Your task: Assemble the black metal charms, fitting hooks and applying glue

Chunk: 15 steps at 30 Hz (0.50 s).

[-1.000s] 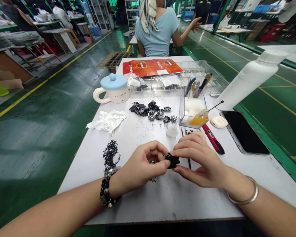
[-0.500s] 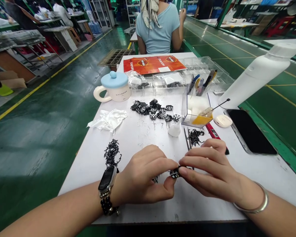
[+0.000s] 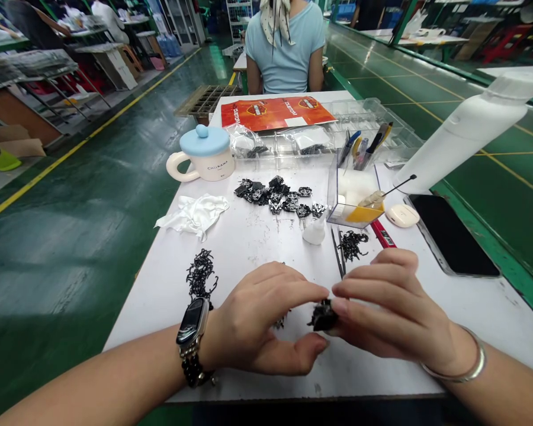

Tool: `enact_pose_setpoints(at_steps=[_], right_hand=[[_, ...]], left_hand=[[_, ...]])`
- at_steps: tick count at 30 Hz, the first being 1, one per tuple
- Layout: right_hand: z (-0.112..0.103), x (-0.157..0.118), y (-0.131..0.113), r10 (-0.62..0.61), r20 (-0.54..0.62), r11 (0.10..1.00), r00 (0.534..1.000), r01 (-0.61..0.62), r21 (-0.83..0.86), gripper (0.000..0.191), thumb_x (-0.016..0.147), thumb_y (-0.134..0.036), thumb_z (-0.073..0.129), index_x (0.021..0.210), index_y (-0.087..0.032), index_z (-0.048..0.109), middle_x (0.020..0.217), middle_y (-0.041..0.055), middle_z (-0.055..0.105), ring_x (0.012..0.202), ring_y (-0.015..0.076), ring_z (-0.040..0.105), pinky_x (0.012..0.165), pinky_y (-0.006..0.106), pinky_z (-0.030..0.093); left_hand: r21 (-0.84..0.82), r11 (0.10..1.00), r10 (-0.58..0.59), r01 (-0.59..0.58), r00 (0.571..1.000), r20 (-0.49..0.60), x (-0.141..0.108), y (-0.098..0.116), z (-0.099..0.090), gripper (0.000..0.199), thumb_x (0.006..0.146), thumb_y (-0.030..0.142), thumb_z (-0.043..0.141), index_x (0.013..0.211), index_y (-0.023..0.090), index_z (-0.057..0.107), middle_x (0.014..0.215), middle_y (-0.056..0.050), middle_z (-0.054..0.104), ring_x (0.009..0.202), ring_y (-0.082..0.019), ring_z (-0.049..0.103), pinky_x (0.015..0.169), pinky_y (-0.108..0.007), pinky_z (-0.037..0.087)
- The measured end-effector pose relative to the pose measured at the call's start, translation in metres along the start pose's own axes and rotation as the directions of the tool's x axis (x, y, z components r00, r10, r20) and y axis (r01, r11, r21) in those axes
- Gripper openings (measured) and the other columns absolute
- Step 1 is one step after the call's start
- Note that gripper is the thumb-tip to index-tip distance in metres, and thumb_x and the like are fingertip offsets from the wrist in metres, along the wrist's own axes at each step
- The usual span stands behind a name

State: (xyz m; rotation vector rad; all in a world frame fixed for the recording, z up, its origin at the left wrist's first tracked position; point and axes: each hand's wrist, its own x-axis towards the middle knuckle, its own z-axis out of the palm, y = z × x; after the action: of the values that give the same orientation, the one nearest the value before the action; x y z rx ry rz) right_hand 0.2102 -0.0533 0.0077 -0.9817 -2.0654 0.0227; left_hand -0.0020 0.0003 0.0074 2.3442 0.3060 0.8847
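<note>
A small black part (image 3: 323, 316) is pinched in the fingers of my right hand (image 3: 386, 307), above the white table (image 3: 160, 331). My left hand (image 3: 270, 319) is just left of it, thumb and forefinger spread around the part's left side. Some small pieces (image 3: 281, 321) show partly behind my left fingers. Black hook-like bits lie in a left pile (image 3: 199, 273) by my left wrist and a right pile (image 3: 352, 244) beside metal tweezers (image 3: 338, 251). Farther back is a cluster of black and silver parts (image 3: 260, 193).
A lidded mug (image 3: 211, 160) and crumpled tissue (image 3: 195, 214) are at the left. A small white bottle (image 3: 314, 232), clear pen box (image 3: 355, 195), phone (image 3: 455, 234) and tall white bottle (image 3: 466, 133) stand or lie to the right. A person (image 3: 286, 50) sits beyond the table.
My left thumb and forefinger have parted from the black part. The part has turned in my right fingers, showing a darker side, and my right hand has shifted slightly right.
</note>
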Motion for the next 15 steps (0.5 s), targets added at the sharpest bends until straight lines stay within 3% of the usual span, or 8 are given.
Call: enact_pose_setpoints(at_steps=[3,7,15], right_hand=[[0.008,-0.001,0.004,0.014,-0.085,0.993,0.996,-0.004,0.12,0.027,0.079,-0.035,0.063,0.101,-0.021,0.058,0.081,0.0045,0.065,0.075,0.0193,0.059,0.07,0.04,0.042],[0.015,-0.002,0.008,0.218,-0.005,0.902,0.976,-0.199,0.383,0.02,0.082,-0.037,0.059,0.095,-0.021,0.059,0.078,0.0045,0.062,0.074,0.0191,0.057,0.071,0.04,0.044],[0.015,-0.005,0.016,0.351,0.011,0.759,0.936,-0.291,0.583,0.021,0.087,-0.039,0.054,0.088,-0.02,0.062,0.077,0.0047,0.06,0.076,0.018,0.054,0.071,0.036,0.044]], left_hand=[[-0.047,0.997,-0.064,0.062,0.997,-0.037,-0.002,-0.002,0.0,0.056,0.079,0.036,0.065,0.127,0.023,0.039,0.098,-0.008,0.066,0.089,-0.019,0.063,0.082,-0.03,0.049],[-0.056,0.993,-0.108,0.104,0.992,-0.062,-0.002,-0.005,-0.001,0.051,0.084,0.036,0.059,0.129,0.024,0.037,0.097,-0.007,0.067,0.088,-0.019,0.065,0.083,-0.03,0.049],[-0.042,0.992,-0.124,0.123,0.992,-0.032,-0.001,-0.006,0.0,0.046,0.085,0.034,0.057,0.125,0.023,0.037,0.096,-0.008,0.066,0.088,-0.019,0.066,0.083,-0.03,0.05]])
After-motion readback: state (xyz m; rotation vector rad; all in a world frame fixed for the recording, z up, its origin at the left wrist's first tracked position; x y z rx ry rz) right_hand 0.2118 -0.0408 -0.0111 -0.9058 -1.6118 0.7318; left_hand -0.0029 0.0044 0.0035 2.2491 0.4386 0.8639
